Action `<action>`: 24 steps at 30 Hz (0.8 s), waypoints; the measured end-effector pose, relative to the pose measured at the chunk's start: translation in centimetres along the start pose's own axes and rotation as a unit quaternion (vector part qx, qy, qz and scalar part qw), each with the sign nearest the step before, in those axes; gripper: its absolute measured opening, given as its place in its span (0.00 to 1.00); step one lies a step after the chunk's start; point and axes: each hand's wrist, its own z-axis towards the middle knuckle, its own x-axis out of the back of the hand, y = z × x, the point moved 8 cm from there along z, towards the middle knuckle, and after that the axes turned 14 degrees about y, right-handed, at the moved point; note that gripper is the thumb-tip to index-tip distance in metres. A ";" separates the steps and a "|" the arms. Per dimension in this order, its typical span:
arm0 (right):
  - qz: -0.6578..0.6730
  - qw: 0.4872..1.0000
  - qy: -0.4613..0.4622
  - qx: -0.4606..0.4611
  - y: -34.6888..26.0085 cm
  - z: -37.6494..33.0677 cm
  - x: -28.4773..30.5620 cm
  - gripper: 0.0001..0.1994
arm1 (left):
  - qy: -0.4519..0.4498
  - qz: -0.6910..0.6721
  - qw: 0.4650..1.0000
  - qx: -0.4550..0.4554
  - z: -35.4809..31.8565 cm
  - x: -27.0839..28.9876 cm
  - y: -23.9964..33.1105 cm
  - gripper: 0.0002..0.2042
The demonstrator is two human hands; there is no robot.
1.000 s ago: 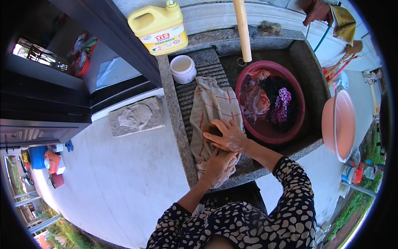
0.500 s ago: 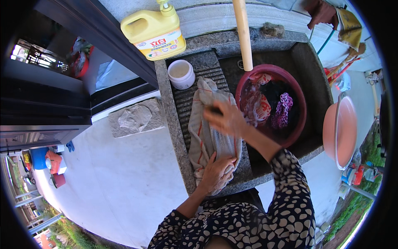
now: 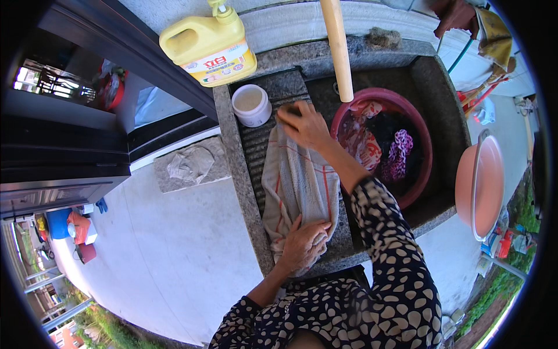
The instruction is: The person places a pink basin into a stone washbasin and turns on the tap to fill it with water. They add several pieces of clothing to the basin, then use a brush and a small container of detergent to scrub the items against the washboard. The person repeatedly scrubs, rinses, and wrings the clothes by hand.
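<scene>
A wet grey-white towel (image 3: pixel 290 186) with thin red lines lies lengthwise over the ribbed stone washboard (image 3: pixel 253 152). My left hand (image 3: pixel 300 246) is closed on a bunched fold at its near end. At the towel's far end is my right hand (image 3: pixel 309 127), its fingers bent over a small dark-brown thing (image 3: pixel 285 111) that looks like a scrubbing brush, mostly hidden by the fingers. Just left of that hand stands an open white jar (image 3: pixel 251 105) with pale contents.
In the stone sink (image 3: pixel 433 96) a dark-red basin (image 3: pixel 427 157) holds water and clothes. Above it hangs a pale wooden pole (image 3: pixel 337 52). A yellow pump jug (image 3: pixel 209 46) stands at the far left corner. A pink basin (image 3: pixel 485 180) is right of the sink.
My right hand has slid away from me, from the towel's middle to its far end, with the brush. My left hand keeps its hold on the near end.
</scene>
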 end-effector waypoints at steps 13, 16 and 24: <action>-0.048 0.997 -0.039 -0.050 0.8 -0.9 -0.6 0.20 | -0.010 -0.019 1.000 0.012 -0.4 -0.6 -0.3 0.12; -0.025 0.998 0.006 -0.059 0.0 -1.4 1.1 0.20 | -0.011 -0.028 0.999 0.026 -0.3 -0.2 -0.1 0.12; -0.017 0.994 -0.078 0.080 -6.3 -9.6 5.7 0.23 | 0.019 -0.027 0.999 0.009 -0.2 0.0 -0.1 0.12</action>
